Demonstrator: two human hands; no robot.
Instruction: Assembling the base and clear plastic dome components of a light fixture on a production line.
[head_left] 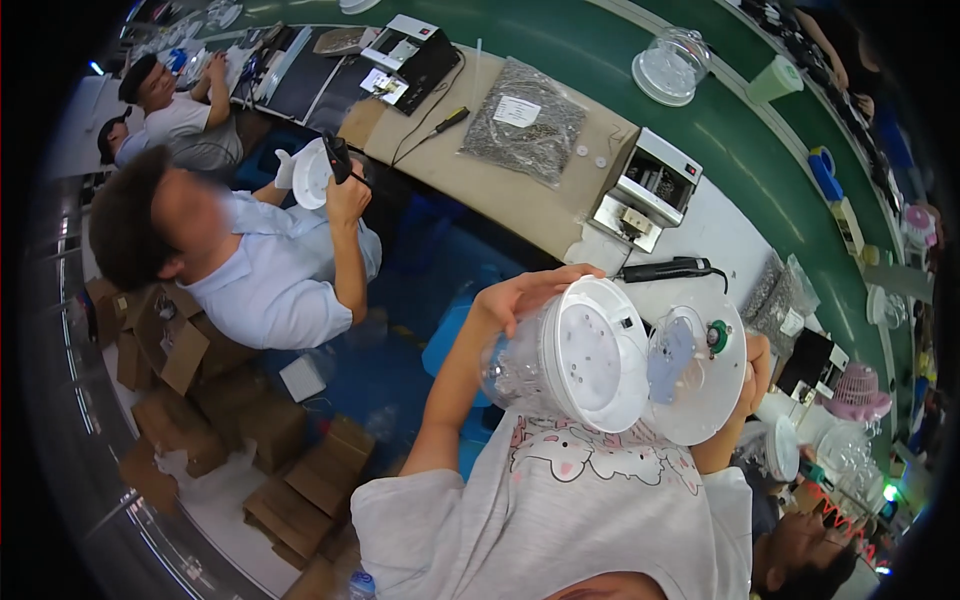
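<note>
My left hand (520,297) is closed around a clear plastic dome with a round white base (603,355), its fingers over the upper edge. The base's open face is turned toward the right and shows a recessed panel with small holes. In my right hand (757,372) is a round white cover plate (700,410), gripped by its right edge; some of those fingers are hidden behind it. On the plate's inner side are a bluish-white panel (672,362) and a small green round part (717,336). Plate and base are side by side, nearly touching.
Beyond my hands, a black electric screwdriver (668,269) lies on the bench before a screw feeder (652,187). A bag of screws (525,122) is farther left. A green conveyor belt (590,50) runs behind. At left, a co-worker (280,250) holds a white round part and a screwdriver.
</note>
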